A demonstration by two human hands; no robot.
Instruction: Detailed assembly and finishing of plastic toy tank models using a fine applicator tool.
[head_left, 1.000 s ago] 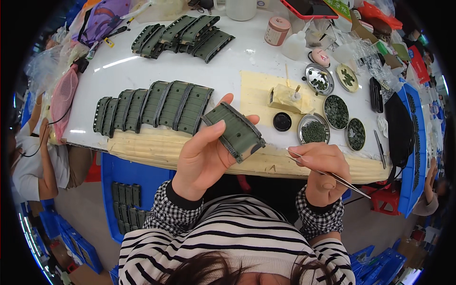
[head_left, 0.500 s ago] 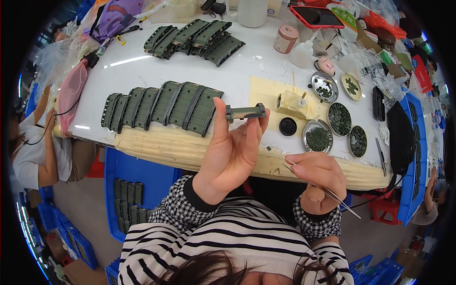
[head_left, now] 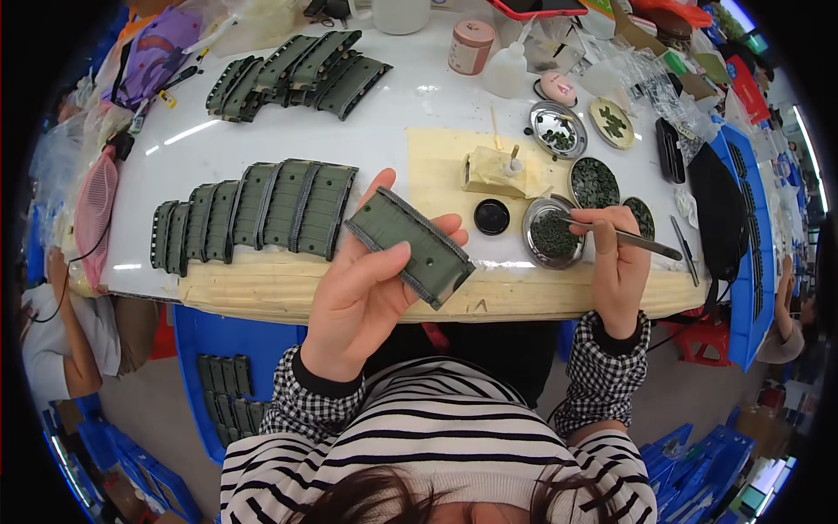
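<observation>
My left hand (head_left: 353, 293) is closed round a green rectangular plastic part (head_left: 419, 251) with dark ridged long edges, its broad face turned up and my thumb across it. In my right hand (head_left: 618, 262) are metal tweezers (head_left: 644, 242), pinched between the fingers. Their tips reach over a round metal dish (head_left: 580, 254) full of tiny dark green pieces (head_left: 550, 232). Beside that dish stand a bowl of larger green pieces (head_left: 594, 182) and another such bowl (head_left: 638, 215), partly behind my fingers. A black round lid (head_left: 491, 217) lies to the left of the dish.
Similar green parts (head_left: 288, 205) stand in a row at the left, with a stack (head_left: 301, 74) behind them. A tape-covered block (head_left: 502, 172) sits on yellowish paper. A blue crate (head_left: 196, 327) holds more parts below the table edge. A pink canister (head_left: 470, 46) stands at the back.
My right hand has moved up and forward, bringing the tweezers from near the table edge to the dish. The part in my left hand has turned from edge-on to face-up. The whole view has shifted.
</observation>
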